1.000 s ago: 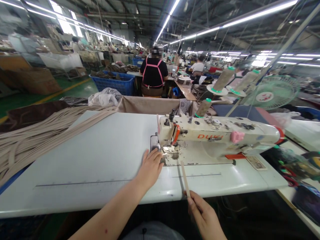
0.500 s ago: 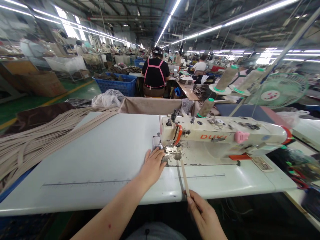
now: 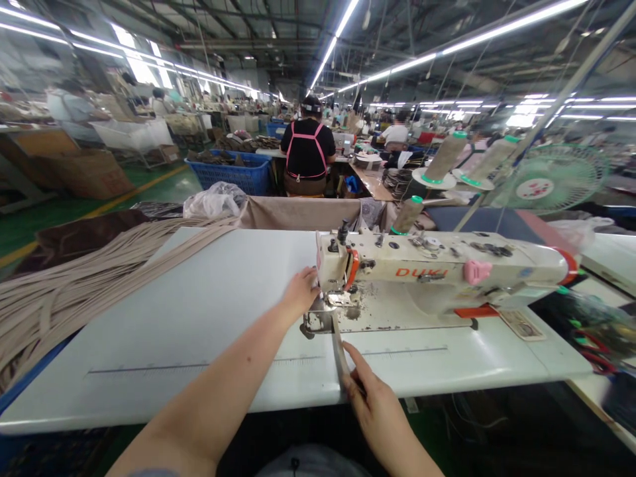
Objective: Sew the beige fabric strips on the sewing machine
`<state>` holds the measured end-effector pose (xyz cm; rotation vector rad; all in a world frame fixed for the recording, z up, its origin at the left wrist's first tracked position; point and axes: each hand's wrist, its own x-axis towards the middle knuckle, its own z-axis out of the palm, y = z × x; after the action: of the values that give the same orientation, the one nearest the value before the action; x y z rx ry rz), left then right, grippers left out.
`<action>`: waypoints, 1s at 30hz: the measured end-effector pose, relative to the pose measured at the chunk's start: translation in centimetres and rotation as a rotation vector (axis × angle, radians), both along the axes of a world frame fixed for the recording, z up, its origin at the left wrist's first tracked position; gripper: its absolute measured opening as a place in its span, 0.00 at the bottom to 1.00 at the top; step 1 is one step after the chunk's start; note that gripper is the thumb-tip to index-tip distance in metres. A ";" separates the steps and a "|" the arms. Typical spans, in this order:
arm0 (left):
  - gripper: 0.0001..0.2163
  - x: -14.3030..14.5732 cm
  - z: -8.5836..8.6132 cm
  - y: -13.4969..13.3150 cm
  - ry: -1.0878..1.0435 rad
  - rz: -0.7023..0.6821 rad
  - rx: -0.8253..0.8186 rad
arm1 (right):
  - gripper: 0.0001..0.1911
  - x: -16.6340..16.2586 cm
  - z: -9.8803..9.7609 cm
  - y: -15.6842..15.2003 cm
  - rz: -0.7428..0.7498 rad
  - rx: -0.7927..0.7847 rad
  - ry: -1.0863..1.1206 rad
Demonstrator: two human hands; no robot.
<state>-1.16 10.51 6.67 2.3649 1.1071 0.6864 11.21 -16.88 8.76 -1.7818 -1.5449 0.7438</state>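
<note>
Far left: pile of beige strips (image 3: 74, 285) draped over the desk (image 3: 199, 331) edge, none of them near the needle; these look unsewn, so the bulk of the work seems left.

Centre: left hand (image 3: 299, 291) reaches in at the left end of the sewing machine (image 3: 437, 268), fingers curled against the head just beside the presser foot (image 3: 338, 299). Whether they pinch anything cannot be told.

Near centre: one narrow beige strip (image 3: 340, 348) runs from under the presser foot toward the near desk edge. Right hand (image 3: 372, 397) holds its near end, fingers closed on it, strip lying flat on the desk. Most of its visible length sits on the near side of the needle.

Right: thread cones (image 3: 442, 159) above the machine, green fan (image 3: 551, 175) behind. Far background: a person in a black top (image 3: 307, 149), back turned.
</note>
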 end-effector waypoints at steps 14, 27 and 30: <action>0.20 1.8 1.8 2.2 -0.007 0.072 -0.044 | 0.26 -1.0 1.7 4.4 -0.026 -0.115 -0.020; 0.16 1.5 1.8 2.0 -0.057 -0.003 -0.050 | 0.26 -1.6 1.2 5.4 -0.091 -0.149 -0.106; 0.15 1.6 1.6 2.0 -0.073 -0.006 -0.055 | 0.25 -1.7 1.1 5.5 -0.101 -0.142 -0.129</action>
<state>0.42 12.55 8.32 2.2776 1.0741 0.7257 9.55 -11.41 9.84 -2.0316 -1.5039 0.7165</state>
